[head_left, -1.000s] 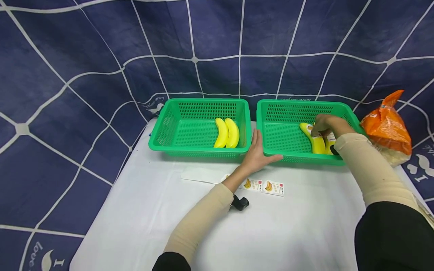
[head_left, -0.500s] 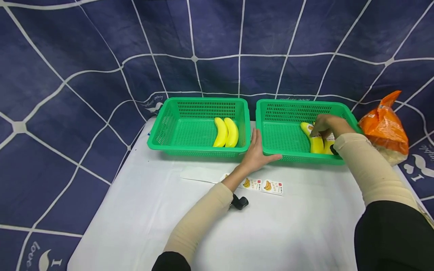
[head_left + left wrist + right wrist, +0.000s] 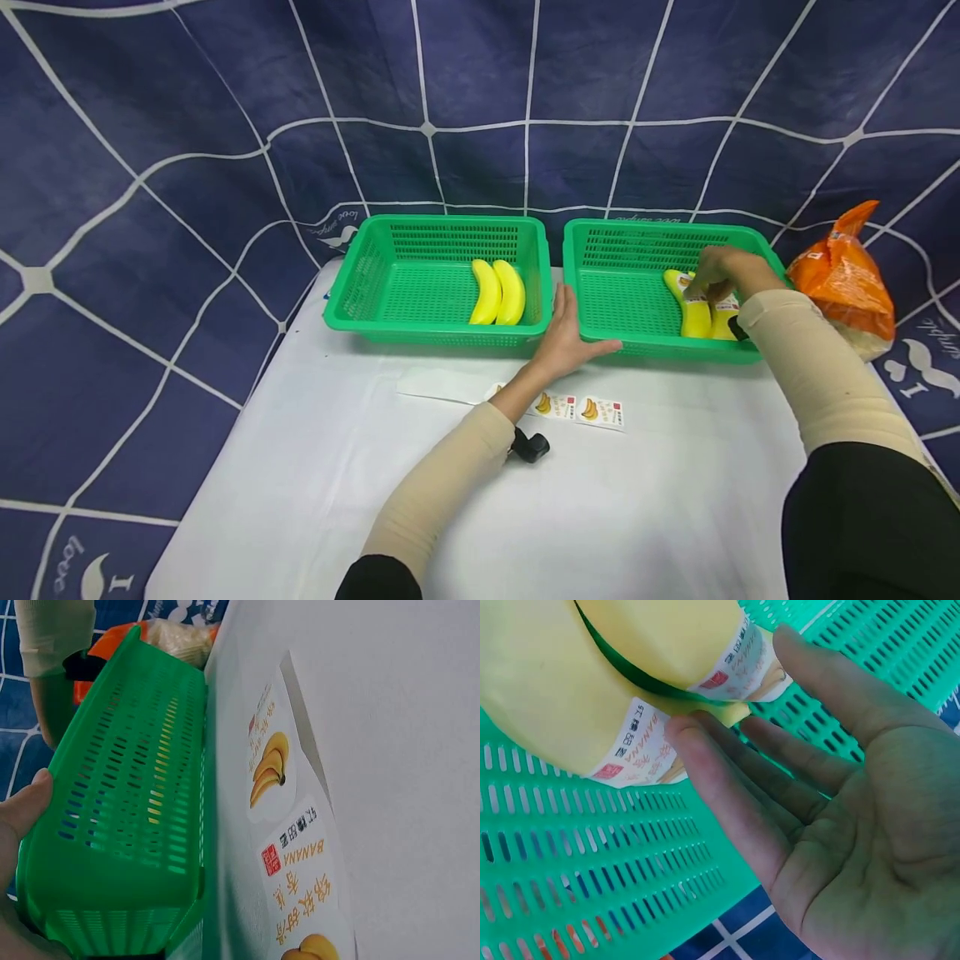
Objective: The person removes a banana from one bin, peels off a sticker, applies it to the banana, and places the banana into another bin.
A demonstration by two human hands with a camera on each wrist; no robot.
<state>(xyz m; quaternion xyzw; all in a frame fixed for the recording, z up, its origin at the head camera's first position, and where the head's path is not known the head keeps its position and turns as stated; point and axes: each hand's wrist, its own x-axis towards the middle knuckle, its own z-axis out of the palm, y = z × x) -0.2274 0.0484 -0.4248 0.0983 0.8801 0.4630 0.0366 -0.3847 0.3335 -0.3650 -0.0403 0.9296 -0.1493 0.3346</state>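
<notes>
My left hand (image 3: 561,337) rests at the near left corner of the right green basket (image 3: 622,346), fingers straight, thumb spread along the front side. In the left wrist view its thumb (image 3: 30,801) touches the basket's edge. My right hand (image 3: 726,271) reaches down into that basket over two yellow bananas (image 3: 696,321) lying side by side. Both carry paper labels, one label (image 3: 637,746) printed "BANANA". In the right wrist view the fingers are loosely bent; one fingertip touches this label, and the thumb tip lies by the other banana's label (image 3: 739,664).
A second green basket (image 3: 360,321) on the left holds two bananas (image 3: 498,292) with no labels seen. A strip of banana stickers (image 3: 600,412) lies on the white table (image 3: 637,508), partly under my left forearm. An orange bag (image 3: 847,271) stands right of the baskets.
Both hands keep nearly the same pose. The view shifts slightly, so baskets and bag appear a little further left.
</notes>
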